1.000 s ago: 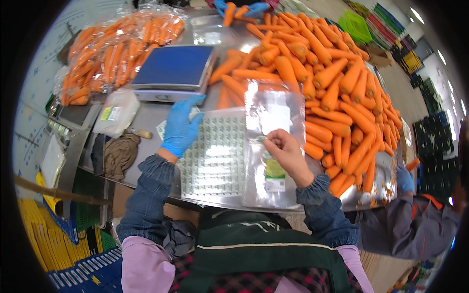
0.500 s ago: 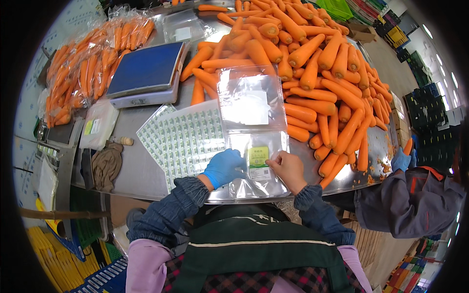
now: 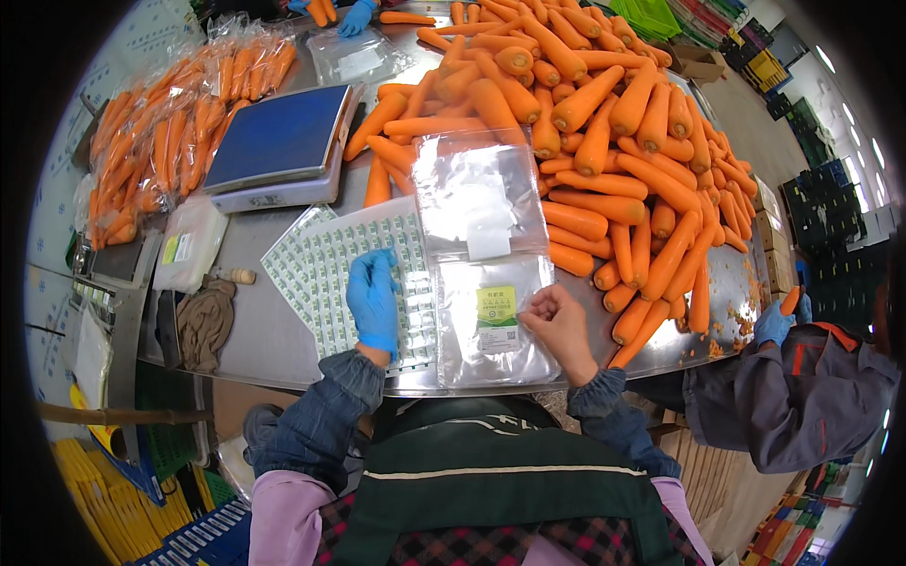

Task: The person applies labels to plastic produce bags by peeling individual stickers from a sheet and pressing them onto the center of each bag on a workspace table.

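My left hand (image 3: 374, 300), in a blue glove, is over the sheets of small green-and-white stickers (image 3: 326, 283). Its fingers are bent together near the upper sheet; whether a sticker is between them is too small to see. Just right of the sheets lies a stack of clear plastic bags (image 3: 453, 363), flat at the table's front edge. The top bag carries a green-and-white label (image 3: 497, 316). My bare right hand (image 3: 561, 325) is at the label's right edge, its thumb and fingertips pinched; anything between them cannot be made out.
Loose carrots (image 3: 651, 179) are heaped at the right and back. A blue-topped scale (image 3: 278, 137) stands left, beside bagged carrots (image 3: 175, 132). A brown cloth (image 3: 205, 321) lies near the left edge. Co-workers' gloved hands (image 3: 359, 17) show at the back and the right (image 3: 776, 325).
My left hand has moved from the bag's label up and left onto the sticker sheets. My right hand stays beside the label. A co-worker's gloved hands with carrots have appeared at the back.
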`<control>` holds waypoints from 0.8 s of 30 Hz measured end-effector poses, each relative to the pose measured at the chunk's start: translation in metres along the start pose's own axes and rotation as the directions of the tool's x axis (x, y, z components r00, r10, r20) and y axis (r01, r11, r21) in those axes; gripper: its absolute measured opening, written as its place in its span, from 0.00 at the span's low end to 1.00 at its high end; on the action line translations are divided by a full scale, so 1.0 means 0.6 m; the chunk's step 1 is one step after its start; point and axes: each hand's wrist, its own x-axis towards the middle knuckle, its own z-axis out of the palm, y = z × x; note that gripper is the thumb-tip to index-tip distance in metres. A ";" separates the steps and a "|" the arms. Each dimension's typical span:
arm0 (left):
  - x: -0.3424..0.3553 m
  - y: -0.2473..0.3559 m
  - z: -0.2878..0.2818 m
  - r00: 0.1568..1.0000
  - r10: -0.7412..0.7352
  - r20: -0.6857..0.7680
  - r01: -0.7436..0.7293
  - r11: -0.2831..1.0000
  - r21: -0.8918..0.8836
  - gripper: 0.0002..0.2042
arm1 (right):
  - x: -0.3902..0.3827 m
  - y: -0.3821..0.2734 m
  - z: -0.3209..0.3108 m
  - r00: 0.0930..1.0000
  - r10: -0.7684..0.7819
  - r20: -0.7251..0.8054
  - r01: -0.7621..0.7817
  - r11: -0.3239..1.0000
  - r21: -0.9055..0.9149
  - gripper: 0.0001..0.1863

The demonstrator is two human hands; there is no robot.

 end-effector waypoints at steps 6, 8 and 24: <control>-0.044 -0.010 0.015 0.566 0.039 0.823 -0.723 0.502 0.474 0.10 | 0.007 0.000 0.018 0.965 -0.261 -0.005 0.239 0.894 -0.379 0.12; -0.035 -0.011 0.017 0.614 -0.074 0.786 -0.680 0.457 0.574 0.08 | 0.007 -0.024 0.008 0.917 -0.395 -0.061 0.337 0.844 -0.417 0.13; 0.182 0.026 -0.196 0.850 0.491 0.192 -0.389 0.337 0.858 0.20 | 0.079 -0.074 0.001 0.731 -0.618 0.290 0.683 0.651 -0.332 0.15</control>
